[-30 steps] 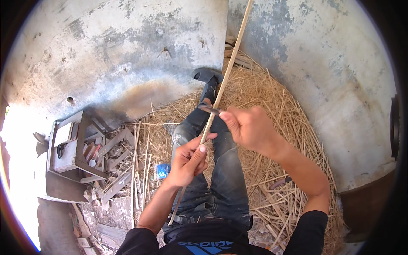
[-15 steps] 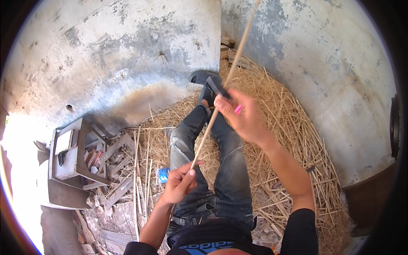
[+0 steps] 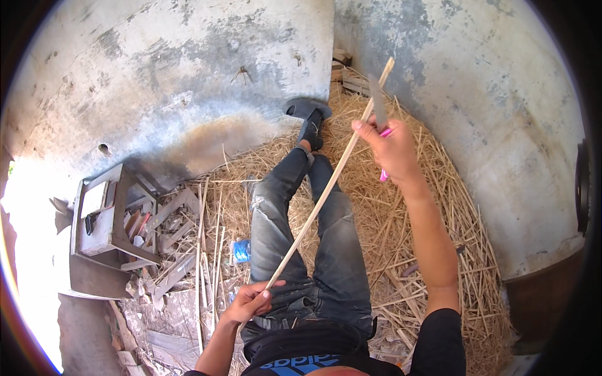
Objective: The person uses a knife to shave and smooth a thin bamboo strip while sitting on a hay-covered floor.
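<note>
A long, thin pale stick (image 3: 325,194), apparently bamboo or wood, slants across my legs from near my waist up to the far right. My left hand (image 3: 251,302) is closed round its lower part, close to my belt. Farther off, my right hand (image 3: 398,153) grips a knife with a pink handle (image 3: 384,175). The knife's blade (image 3: 377,103) is slightly blurred and points up beside the stick's far end. My right thumb rests against the stick.
My outstretched legs (image 3: 342,250) lie over a heap of straw-like shavings and thin strips (image 3: 439,238). A battered wooden cabinet (image 3: 103,219) stands at left among broken boards. A blue bundle (image 3: 241,250) lies by my left leg. Worn walls (image 3: 188,62) enclose the far side.
My left hand has drawn the stick down toward my waist, bringing its far end into view. My right hand has moved right and slightly farther away, and the knife blade now points more upright.
</note>
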Action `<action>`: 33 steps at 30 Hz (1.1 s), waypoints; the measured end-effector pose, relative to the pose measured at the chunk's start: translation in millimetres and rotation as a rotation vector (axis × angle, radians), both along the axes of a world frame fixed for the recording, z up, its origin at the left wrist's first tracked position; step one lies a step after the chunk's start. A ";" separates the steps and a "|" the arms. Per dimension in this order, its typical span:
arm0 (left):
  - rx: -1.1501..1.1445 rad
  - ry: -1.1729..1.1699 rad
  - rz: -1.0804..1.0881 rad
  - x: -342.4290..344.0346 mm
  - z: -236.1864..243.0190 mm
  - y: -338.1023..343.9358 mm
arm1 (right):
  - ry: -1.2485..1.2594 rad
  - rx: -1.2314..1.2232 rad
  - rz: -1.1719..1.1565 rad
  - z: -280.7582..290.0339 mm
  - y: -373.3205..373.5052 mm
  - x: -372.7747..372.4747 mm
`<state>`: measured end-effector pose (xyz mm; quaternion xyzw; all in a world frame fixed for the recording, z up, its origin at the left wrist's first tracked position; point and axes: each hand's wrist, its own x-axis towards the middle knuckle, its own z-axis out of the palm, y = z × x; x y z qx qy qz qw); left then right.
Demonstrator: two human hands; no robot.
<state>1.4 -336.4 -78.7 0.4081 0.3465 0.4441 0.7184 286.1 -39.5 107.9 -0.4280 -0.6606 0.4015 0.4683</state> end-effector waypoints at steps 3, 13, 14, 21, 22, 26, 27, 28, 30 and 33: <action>-0.058 0.010 -0.029 -11.9 -12.1 -3.4 | 0.194 -0.116 -0.071 -1.5 13.4 13.0; 0.172 0.148 -0.017 27.2 41.5 42.8 | -0.081 -0.181 0.310 -67.3 -86.5 -58.9; 0.171 0.122 0.034 34.9 50.8 49.7 | -0.034 -0.138 0.305 -76.6 -95.3 -65.7; 0.042 0.018 0.334 53.7 53.8 80.6 | -0.224 0.040 0.284 -76.5 -109.9 -69.4; -0.001 -0.025 0.363 52.2 59.7 83.9 | -0.380 0.054 0.262 -70.1 -111.3 -67.2; 0.010 -0.047 0.343 50.0 76.9 96.7 | -0.335 0.192 0.276 -86.4 -122.5 -64.4; 0.010 -0.049 0.342 50.0 80.5 98.3 | -0.346 0.206 0.327 -88.4 -123.9 -63.5; 0.001 -0.100 0.334 50.4 83.9 99.6 | -0.356 0.220 0.377 -89.2 -124.7 -62.5; -0.008 -0.151 0.327 51.6 84.8 100.7 | -0.394 0.264 0.402 -87.1 -125.1 -59.7; -0.005 -0.274 0.318 55.3 82.4 101.8 | -0.456 0.301 0.441 -86.1 -124.8 -55.4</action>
